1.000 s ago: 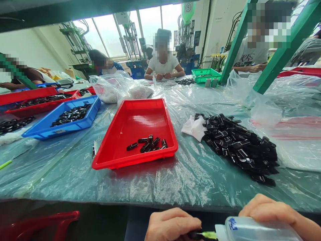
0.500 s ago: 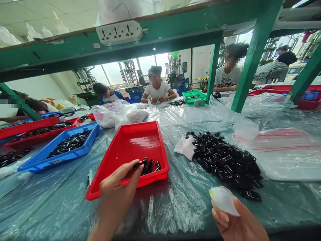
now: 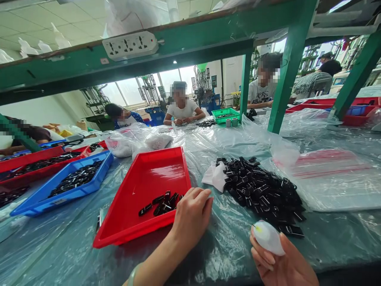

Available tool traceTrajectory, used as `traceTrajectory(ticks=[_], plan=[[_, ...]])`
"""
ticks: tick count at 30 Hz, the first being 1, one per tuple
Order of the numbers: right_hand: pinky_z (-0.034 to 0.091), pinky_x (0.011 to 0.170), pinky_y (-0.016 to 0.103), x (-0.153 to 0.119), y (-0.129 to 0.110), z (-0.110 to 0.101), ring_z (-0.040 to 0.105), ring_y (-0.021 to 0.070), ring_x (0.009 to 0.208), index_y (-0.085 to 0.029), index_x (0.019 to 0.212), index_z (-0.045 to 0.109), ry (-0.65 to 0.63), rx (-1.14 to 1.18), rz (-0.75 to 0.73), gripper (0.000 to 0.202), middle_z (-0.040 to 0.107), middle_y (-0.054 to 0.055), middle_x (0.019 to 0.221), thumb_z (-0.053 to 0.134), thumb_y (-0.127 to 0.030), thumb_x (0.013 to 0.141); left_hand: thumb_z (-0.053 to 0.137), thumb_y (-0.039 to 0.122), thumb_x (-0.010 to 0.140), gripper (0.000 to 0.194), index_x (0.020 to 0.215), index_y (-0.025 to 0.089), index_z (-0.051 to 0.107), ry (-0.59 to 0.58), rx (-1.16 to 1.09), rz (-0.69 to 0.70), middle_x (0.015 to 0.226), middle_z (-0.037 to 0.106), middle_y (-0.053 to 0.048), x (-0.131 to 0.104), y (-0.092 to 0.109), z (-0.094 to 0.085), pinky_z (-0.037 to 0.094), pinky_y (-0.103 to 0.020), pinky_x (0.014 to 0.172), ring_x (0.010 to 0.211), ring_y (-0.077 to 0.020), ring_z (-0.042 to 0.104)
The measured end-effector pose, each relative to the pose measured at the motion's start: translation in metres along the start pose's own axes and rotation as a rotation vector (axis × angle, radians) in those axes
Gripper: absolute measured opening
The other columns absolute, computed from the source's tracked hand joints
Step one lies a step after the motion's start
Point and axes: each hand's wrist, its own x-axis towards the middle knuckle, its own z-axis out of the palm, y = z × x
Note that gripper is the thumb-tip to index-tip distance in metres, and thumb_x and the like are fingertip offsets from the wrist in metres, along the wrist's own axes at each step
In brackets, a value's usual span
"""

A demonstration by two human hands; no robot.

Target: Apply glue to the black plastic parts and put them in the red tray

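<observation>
My left hand is over the near right corner of the red tray, back toward me. Its fingers are bent and close together, with no object showing between them. Several small black pieces with white lines lie at the near end of the tray. In my right hand, a white rounded bulb with a yellowish end and a thin dark tip is pinched between thumb and fingers. Just beyond that hand spreads a large pile of similar black pieces.
A crumpled white cloth touches the pile. Clear plastic bags lie at right. A blue tray of black pieces stands at left. A green shelf beam with a power strip crosses overhead. Co-workers sit across the table.
My left hand has moved right from above the tray's pieces, where it pinched a black piece, to the tray's corner. The bulb in my right hand has turned slightly.
</observation>
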Motion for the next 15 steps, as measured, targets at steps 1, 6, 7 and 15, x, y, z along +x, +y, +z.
traceTrajectory(ticks=[1, 6, 7, 15], plan=[[0.039, 0.049, 0.026, 0.001, 0.000, -0.002, 0.040, 0.0121, 0.051, -0.021, 0.093, 0.071, -0.013, 0.002, 0.004, 0.038, 0.048, 0.000, 0.055, 0.074, -0.052, 0.071, 0.053, 0.018, 0.089, 0.020, 0.100, 0.018, 0.070, -0.054, -0.018, 0.014, 0.089, 0.074, -0.008, 0.005, 0.011, 0.008, 0.053, -0.031, 0.074, 0.082, -0.0220, 0.068], [0.039, 0.050, 0.025, 0.004, -0.002, -0.004, 0.040, 0.0122, 0.052, -0.021, 0.092, 0.072, -0.054, 0.009, -0.015, 0.036, 0.048, 0.000, 0.056, 0.073, -0.051, 0.072, 0.060, 0.030, 0.089, 0.024, 0.104, 0.012, 0.065, -0.264, -0.073, -0.045, 0.094, 0.071, -0.010, 0.032, 0.044, 0.048, 0.054, -0.039, 0.076, 0.086, -0.0237, 0.068], [0.039, 0.050, 0.025, 0.003, -0.002, -0.004, 0.040, 0.0122, 0.053, -0.021, 0.091, 0.072, -0.057, 0.009, -0.023, 0.035, 0.048, 0.000, 0.057, 0.073, -0.051, 0.073, 0.060, 0.032, 0.090, 0.025, 0.105, 0.012, 0.064, -0.288, -0.083, -0.068, 0.097, 0.070, -0.009, 0.036, 0.046, 0.055, 0.054, -0.041, 0.078, 0.088, -0.0231, 0.067], [0.041, 0.050, 0.027, 0.000, -0.004, -0.003, 0.039, 0.0128, 0.053, -0.020, 0.092, 0.071, -0.039, -0.019, -0.055, 0.035, 0.047, 0.001, 0.061, 0.072, -0.050, 0.074, 0.060, 0.029, 0.090, 0.028, 0.114, 0.014, 0.059, -0.232, -0.300, -0.178, 0.097, 0.067, -0.006, 0.041, 0.046, 0.073, 0.054, -0.041, 0.077, 0.085, -0.0201, 0.066]])
